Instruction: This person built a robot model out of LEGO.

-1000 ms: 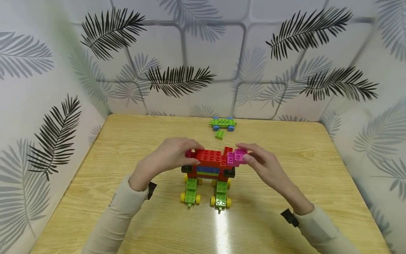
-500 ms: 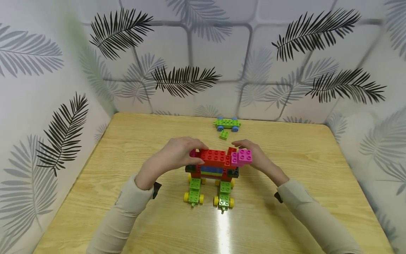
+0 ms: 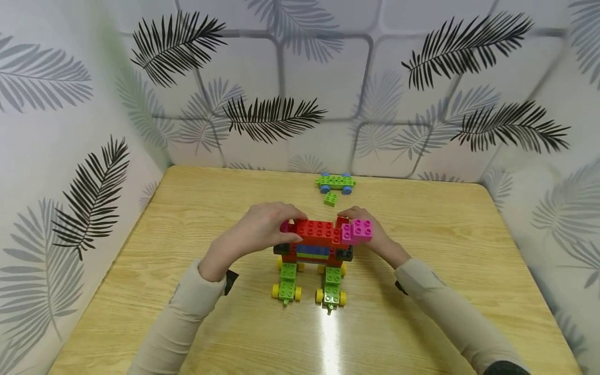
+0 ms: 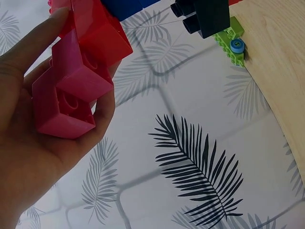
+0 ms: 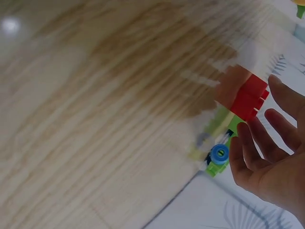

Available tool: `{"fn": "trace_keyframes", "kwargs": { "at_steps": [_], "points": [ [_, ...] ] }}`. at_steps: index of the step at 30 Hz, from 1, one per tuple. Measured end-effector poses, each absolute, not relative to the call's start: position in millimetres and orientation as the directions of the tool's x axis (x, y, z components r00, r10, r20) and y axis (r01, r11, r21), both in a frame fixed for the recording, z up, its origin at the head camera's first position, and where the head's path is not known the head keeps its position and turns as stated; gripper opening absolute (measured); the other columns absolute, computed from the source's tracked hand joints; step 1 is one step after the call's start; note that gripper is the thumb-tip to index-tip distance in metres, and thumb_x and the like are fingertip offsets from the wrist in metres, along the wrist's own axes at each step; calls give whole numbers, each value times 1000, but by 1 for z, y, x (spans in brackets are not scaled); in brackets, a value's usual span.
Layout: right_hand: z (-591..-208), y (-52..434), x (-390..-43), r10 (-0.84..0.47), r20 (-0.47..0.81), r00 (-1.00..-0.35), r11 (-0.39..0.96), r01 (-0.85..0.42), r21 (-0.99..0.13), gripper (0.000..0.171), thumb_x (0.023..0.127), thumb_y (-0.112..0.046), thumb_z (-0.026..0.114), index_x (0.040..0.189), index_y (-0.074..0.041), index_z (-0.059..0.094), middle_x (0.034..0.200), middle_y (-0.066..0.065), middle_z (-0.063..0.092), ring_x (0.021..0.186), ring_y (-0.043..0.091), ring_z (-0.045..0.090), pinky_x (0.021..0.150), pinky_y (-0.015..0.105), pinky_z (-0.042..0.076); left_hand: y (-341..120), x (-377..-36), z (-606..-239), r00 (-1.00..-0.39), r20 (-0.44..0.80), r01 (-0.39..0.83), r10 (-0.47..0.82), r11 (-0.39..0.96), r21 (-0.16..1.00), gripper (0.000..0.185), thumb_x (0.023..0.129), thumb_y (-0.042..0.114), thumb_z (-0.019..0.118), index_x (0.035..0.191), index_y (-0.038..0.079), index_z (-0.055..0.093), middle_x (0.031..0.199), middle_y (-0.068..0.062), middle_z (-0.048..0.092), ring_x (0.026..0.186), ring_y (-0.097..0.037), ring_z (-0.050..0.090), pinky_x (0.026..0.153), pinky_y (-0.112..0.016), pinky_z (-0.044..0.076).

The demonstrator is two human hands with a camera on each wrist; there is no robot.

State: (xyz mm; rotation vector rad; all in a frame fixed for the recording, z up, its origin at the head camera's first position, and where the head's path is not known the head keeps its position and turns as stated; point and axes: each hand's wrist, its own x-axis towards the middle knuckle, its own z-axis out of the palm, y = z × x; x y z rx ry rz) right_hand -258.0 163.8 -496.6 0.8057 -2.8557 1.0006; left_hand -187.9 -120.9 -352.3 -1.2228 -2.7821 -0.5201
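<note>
A brick model (image 3: 313, 245) stands mid-table: red top, blue and black bricks below, green legs on yellow wheels. My left hand (image 3: 281, 225) grips its left end, fingers and thumb curled round a magenta brick (image 4: 64, 102) and the red bricks (image 4: 102, 38) above it. Two magenta bricks (image 3: 358, 230) stick out at the model's right end. My right hand (image 3: 356, 213) sits just behind them. In the right wrist view, which is blurred, the right hand (image 5: 271, 157) has loosely spread fingers close to a red brick (image 5: 248, 98) and holds nothing.
A green plate on blue wheels (image 3: 335, 182) and a small green brick (image 3: 330, 199) lie near the table's far edge. Leaf-patterned walls (image 3: 70, 156) close in the wooden table (image 3: 445, 250) on the left, back and right.
My right hand has moved from the front of the magenta bricks round to behind them, and its forearm has swung in. My left hand keeps its grip on the model's left end.
</note>
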Motion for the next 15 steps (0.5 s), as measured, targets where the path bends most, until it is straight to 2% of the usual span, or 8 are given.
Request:
{"fn": "trace_keyframes", "kwargs": {
  "at_steps": [6, 12, 15],
  "points": [
    [-502, 164, -264, -471, 204, -858, 655, -495, -571, 39, 85, -11, 65, 120, 7, 61, 109, 21, 60, 103, 36, 56, 91, 53, 45, -122, -191, -351, -665, 187, 741, 723, 607, 288, 38, 85, 29, 75, 117, 9, 67, 112, -4, 68, 98, -19, 63, 83, -36, 52],
    [-509, 173, -273, -440, 178, -880, 653, -450, -609, 43, 86, -11, 63, 124, 8, 58, 120, 24, 58, 113, 39, 53, 98, 53, 41, -121, -193, -354, -662, 183, 740, 726, 598, 308, 39, 86, 29, 74, 118, 10, 67, 112, -3, 68, 100, -19, 63, 84, -36, 51],
    [-505, 178, -278, -404, 163, -900, 646, -407, -646, 44, 87, -15, 66, 125, 6, 58, 120, 23, 59, 110, 38, 55, 94, 52, 44, -120, -194, -354, -665, 186, 739, 723, 602, 302, 39, 85, 30, 74, 119, 10, 67, 113, -3, 68, 100, -18, 63, 83, -35, 52]
  ]
}}
